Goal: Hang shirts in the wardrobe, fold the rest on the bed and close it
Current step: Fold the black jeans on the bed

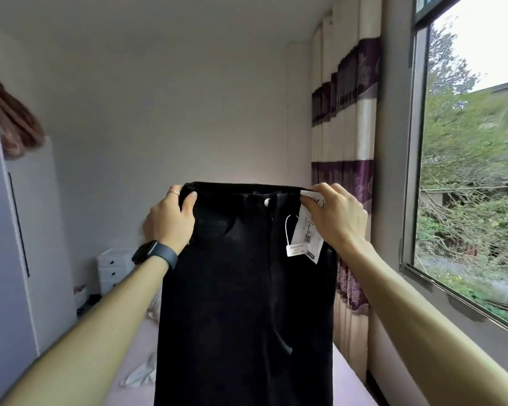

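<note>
The wardrobe (9, 230) stands to the left of the trousers (241, 303), doors shut, with a brown blanket (12, 118) on its top. The window (417, 142) is to the right of the trousers, and a cream and purple curtain (346, 127) hangs between the two. The bed (348, 388) lies below and behind the trousers. The trousers are black and are held up flat in mid-air above the bed, front side to the camera, waistband uppermost and level, legs hanging straight down out of view. The left hand (170, 221) grips the left corner of the waistband, thumb pressed on the front face and the other fingers (176, 190) curled over the top edge to the back. The right hand (335, 215) grips the right corner in the same way, with fingers folded over the edge and the thumb on the front. That thumb also pins the top of a white paper tag (305, 235), which hangs down the front of the trousers just beside the hand. A white drawer unit (112, 271) stands behind the trousers to their left. A white cloth (141, 373) lies on the bed at their lower left. A dark watch (154, 254) sits on the left wrist. A metal button (267, 202) shows at the centre of the waistband.
</note>
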The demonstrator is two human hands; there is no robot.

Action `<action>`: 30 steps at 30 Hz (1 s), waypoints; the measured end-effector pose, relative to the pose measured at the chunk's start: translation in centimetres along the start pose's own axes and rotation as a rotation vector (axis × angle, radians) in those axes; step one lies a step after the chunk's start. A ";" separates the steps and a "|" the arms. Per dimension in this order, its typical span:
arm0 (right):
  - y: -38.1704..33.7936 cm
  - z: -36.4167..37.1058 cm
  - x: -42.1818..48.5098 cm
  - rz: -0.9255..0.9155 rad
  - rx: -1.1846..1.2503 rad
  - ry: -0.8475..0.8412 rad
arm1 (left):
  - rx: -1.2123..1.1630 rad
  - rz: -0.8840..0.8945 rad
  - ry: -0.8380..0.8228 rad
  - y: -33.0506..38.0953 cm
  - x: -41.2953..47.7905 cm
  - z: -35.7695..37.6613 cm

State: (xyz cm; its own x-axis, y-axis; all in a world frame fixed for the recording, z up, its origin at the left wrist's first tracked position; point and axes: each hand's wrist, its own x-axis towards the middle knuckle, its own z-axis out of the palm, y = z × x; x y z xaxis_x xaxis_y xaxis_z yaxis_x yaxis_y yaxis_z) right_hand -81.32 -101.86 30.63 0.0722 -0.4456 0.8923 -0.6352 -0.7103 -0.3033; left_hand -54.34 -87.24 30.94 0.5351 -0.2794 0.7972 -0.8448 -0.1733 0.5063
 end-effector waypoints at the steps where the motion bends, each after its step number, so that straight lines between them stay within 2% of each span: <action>1: 0.7 0.9 -0.3 0.011 0.004 -0.049 | 0.054 0.002 -0.024 -0.7 -0.4 0.7; 5: 3.2 3.6 -1.6 0.094 -0.004 -0.216 | 0.211 -0.011 -0.197 -4.1 -1.8 3.0; 8: 4.9 7.3 -2.9 0.175 0.055 -0.401 | 0.174 -0.096 -0.371 -6.7 -3.0 6.2; 12: 7.0 11.8 -5.3 0.237 0.114 -0.581 | 0.099 -0.180 -0.407 -9.4 -5.5 9.9; 19: 13.1 23.1 -10.9 0.347 0.083 -0.841 | 0.143 -0.256 -0.515 -17.9 -9.0 19.6; 23: 16.0 31.6 -13.3 0.322 0.030 -0.877 | 0.154 -0.304 -0.550 -23.2 -9.4 27.3; 30: 22.2 51.9 -14.7 0.233 -0.154 -0.841 | 0.138 -0.338 -0.644 -34.4 -5.9 46.9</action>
State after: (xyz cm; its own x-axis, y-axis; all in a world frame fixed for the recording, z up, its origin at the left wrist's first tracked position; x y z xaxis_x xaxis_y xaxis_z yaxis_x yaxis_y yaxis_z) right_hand -56.58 -139.36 -6.61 0.4306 -0.8660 0.2542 -0.7965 -0.4971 -0.3442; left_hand -28.60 -123.93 -6.55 0.6937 -0.6815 0.2331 -0.6500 -0.4529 0.6102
